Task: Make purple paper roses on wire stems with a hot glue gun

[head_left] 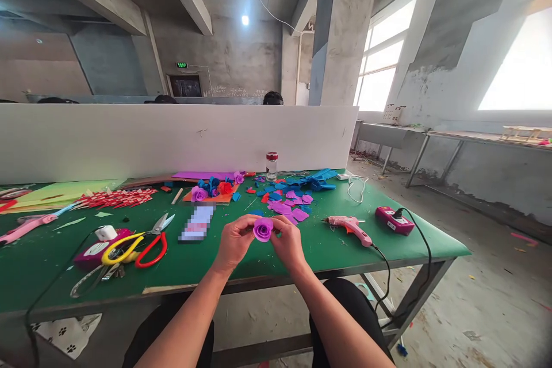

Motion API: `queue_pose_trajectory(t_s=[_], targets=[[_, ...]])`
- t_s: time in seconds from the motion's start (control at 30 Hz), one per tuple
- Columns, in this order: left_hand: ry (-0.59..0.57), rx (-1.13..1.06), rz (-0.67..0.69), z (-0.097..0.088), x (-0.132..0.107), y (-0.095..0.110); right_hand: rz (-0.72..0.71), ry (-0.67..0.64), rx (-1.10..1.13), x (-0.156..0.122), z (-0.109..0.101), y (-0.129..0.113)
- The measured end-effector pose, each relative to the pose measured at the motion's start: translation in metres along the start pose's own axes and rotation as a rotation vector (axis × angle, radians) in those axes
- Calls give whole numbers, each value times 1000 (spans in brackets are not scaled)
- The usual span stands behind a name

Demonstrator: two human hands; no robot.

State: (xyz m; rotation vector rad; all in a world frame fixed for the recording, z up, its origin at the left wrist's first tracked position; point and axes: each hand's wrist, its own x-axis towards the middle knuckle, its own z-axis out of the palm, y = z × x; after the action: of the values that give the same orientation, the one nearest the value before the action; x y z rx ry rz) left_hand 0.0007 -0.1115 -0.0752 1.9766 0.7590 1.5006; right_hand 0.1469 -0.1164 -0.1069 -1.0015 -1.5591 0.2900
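Observation:
Between my two hands, above the table's near edge, is a purple paper rose with its spiral face turned toward me. My left hand pinches it from the left, and my right hand grips its other side. The fingertips behind the petals are partly hidden. Just beyond the hands lie loose purple paper petals and blue paper pieces. A pink glue gun rests on its side to the right of my right hand.
Scissors with yellow and red handles lie left on the green table. Finished paper roses sit on orange paper behind a blurred rectangle. A red-lidded jar stands by the white partition. A corded purple power socket is at right.

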Motion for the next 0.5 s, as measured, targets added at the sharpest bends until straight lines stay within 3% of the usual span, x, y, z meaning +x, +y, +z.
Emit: queue_pose_trajectory(t_s=[0.13,0.33,0.43,0.5], targets=[[-35,-73,-31,10,-4,1,-59,25,-57,-2,1,1],[67,48,24,14,-5,-9,-45,12,-90,1,-5,2],[192,166,118,6,-1,-15,32,114,-1,5,-16,-4],[261,263,207,-1,2,-17,159,111,169,6,-20,-11]])
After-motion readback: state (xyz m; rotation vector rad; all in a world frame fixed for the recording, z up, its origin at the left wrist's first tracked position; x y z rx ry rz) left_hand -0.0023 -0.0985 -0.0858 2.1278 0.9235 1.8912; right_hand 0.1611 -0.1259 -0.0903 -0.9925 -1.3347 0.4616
